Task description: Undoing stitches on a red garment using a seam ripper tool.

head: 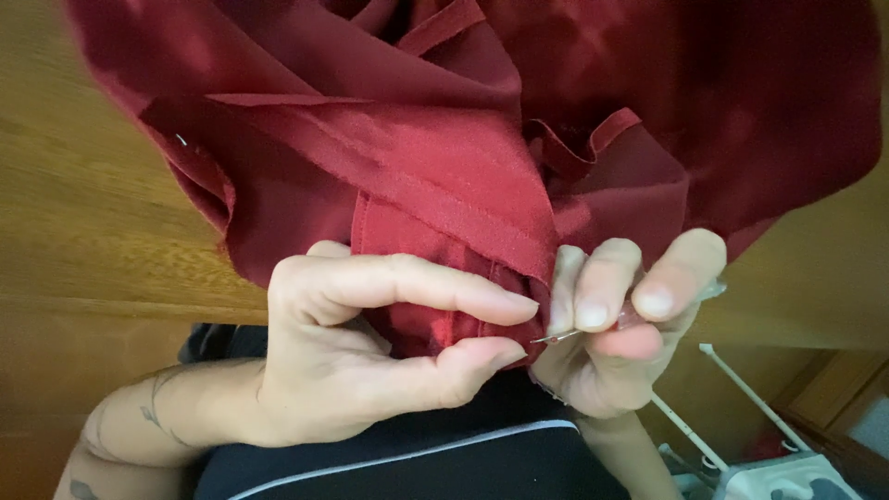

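A dark red fabric (444,139) with folded hems drapes over the table edge toward me. My left hand (370,343) pinches a folded edge of this cloth between thumb and forefinger. My right hand (620,315) is closed on a thin silver needle (556,338), whose tip points left into the fold right beside my left thumb. A small pin (181,140) sticks in the fabric's left edge.
A wooden table (83,204) lies under the cloth. My dark clothing with a white stripe (417,454) fills the bottom. At lower right stands a white machine (787,477) with thin white rods (741,389).
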